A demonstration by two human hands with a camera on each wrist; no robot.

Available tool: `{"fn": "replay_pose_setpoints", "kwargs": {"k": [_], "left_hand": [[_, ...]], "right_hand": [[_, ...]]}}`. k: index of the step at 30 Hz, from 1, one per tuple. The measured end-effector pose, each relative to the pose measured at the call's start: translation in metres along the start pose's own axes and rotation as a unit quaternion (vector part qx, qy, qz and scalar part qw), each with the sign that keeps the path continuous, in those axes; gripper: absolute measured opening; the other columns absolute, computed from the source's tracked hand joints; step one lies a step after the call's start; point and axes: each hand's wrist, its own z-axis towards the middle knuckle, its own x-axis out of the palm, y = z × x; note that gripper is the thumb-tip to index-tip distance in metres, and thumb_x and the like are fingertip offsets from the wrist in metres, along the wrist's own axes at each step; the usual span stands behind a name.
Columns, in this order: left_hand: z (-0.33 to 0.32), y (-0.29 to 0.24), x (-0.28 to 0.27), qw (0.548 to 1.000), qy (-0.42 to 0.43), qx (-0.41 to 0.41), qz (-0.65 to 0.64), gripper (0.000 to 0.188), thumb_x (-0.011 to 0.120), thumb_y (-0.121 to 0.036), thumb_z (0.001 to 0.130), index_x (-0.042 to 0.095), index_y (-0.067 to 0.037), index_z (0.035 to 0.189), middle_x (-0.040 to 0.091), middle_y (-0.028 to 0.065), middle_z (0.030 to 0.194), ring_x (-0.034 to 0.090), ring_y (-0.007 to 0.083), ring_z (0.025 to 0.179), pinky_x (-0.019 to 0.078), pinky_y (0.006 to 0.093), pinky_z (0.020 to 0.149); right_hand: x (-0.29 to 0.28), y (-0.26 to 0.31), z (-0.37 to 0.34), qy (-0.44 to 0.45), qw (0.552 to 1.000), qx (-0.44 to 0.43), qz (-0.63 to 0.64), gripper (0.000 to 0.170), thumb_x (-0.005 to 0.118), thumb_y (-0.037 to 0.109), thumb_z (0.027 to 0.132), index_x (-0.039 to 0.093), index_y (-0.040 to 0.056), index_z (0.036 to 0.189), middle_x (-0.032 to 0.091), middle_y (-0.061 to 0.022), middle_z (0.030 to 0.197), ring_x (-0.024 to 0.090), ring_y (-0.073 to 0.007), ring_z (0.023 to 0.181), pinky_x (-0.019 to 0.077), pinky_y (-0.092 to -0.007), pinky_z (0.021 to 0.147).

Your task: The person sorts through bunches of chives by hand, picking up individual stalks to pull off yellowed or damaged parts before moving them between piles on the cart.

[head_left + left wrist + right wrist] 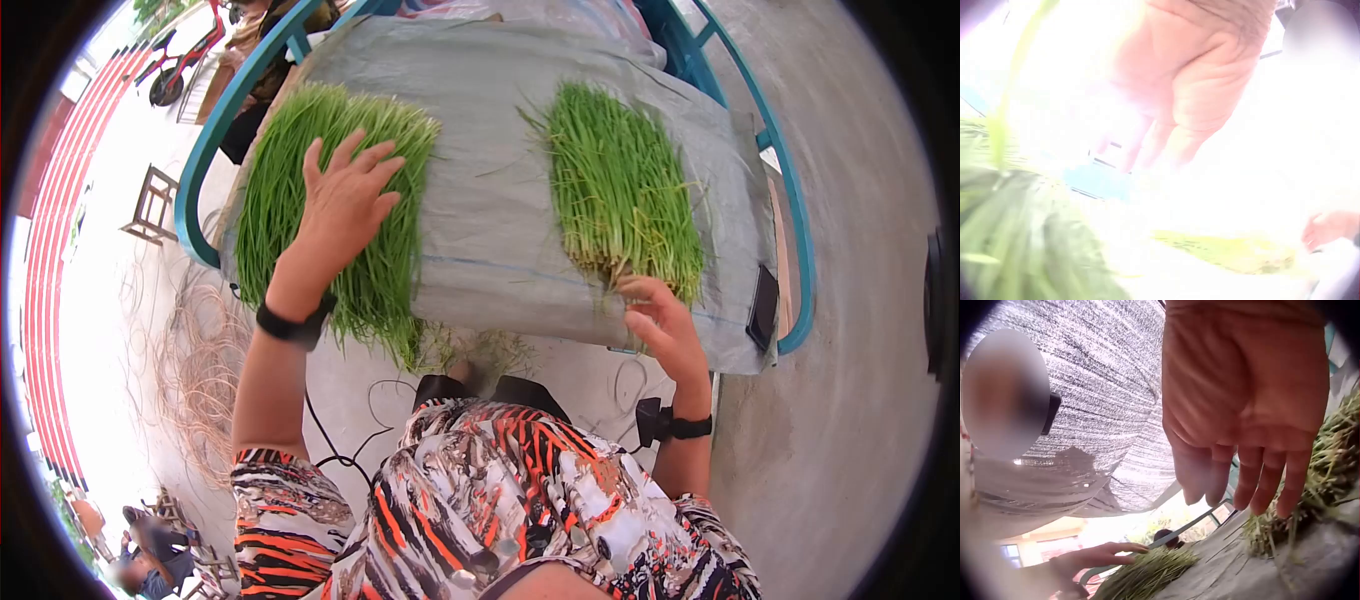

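Note:
My left hand (pixel 345 205) is over the left pile of chives (pixel 275 200), fingers spread and nothing in them. In the left wrist view its palm (pixel 1210 69) faces the camera in strong glare. The left pile is long, thin and green, its leaves drooping past the near edge of the grey sheet. My right hand (pixel 668 330) is at the pale root ends of the right pile of chives (pixel 620 180). Seen from the right wrist, its fingers (pixel 1260 478) hang nearly straight beside the roots, holding nothing.
A grey sheet (pixel 490 180) covers the surface between the piles, inside a blue metal frame (pixel 795 230). A dark phone-like object (pixel 762 308) lies at its right edge. Loose trimmings (pixel 500 355) lie below the near edge. A wooden stool (pixel 152 207) stands left; another person (pixel 160 555) is behind.

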Motion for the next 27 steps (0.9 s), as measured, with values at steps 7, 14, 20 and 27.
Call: {"fn": "replay_pose_setpoints", "kwargs": {"k": [7, 14, 20, 27], "left_hand": [[-0.002, -0.12, 0.005, 0.926, 0.189, 0.033, -0.324, 0.025, 0.063, -0.023, 0.08, 0.061, -0.006, 0.099, 0.063, 0.0125, 0.091, 0.059, 0.03, 0.085, 0.0466, 0.0397, 0.073], [0.025, -0.212, 0.055, 0.909, 0.122, -0.108, -0.383, 0.023, 0.06, -0.026, 0.082, 0.058, -0.004, 0.087, 0.06, 0.0147, 0.086, 0.058, 0.0338, 0.081, 0.0454, 0.0427, 0.07], [0.047, -0.231, 0.059, 0.917, 0.06, -0.142, -0.367, 0.026, 0.059, -0.028, 0.085, 0.056, -0.003, 0.082, 0.06, 0.0159, 0.083, 0.057, 0.0354, 0.08, 0.0439, 0.0429, 0.066], [0.057, -0.164, 0.057, 0.964, 0.053, -0.203, -0.161, 0.031, 0.061, -0.034, 0.081, 0.057, -0.004, 0.09, 0.06, 0.0174, 0.088, 0.059, 0.0367, 0.084, 0.0475, 0.0458, 0.069]], "right_hand": [[-0.007, -0.043, -0.047, -0.064, 0.983, 0.045, 0.165, 0.017, 0.055, 0.01, 0.09, 0.056, -0.0003, 0.104, 0.061, -0.005, 0.093, 0.057, -0.0101, 0.085, 0.0473, -0.0246, 0.077], [-0.022, -0.056, -0.05, -0.048, 0.985, 0.029, 0.162, 0.017, 0.052, 0.011, 0.092, 0.056, -0.0002, 0.104, 0.061, -0.0037, 0.091, 0.057, -0.0099, 0.084, 0.047, -0.0246, 0.076], [-0.029, -0.062, -0.056, -0.065, 0.983, 0.036, 0.166, 0.017, 0.052, 0.011, 0.092, 0.057, 0.0004, 0.104, 0.061, -0.0029, 0.09, 0.057, -0.0102, 0.081, 0.0477, -0.0245, 0.075], [-0.047, -0.081, -0.061, -0.074, 0.983, 0.042, 0.166, 0.015, 0.053, 0.013, 0.092, 0.058, 0.0034, 0.102, 0.061, -0.0009, 0.086, 0.058, -0.0088, 0.075, 0.0478, -0.0224, 0.07]]}}
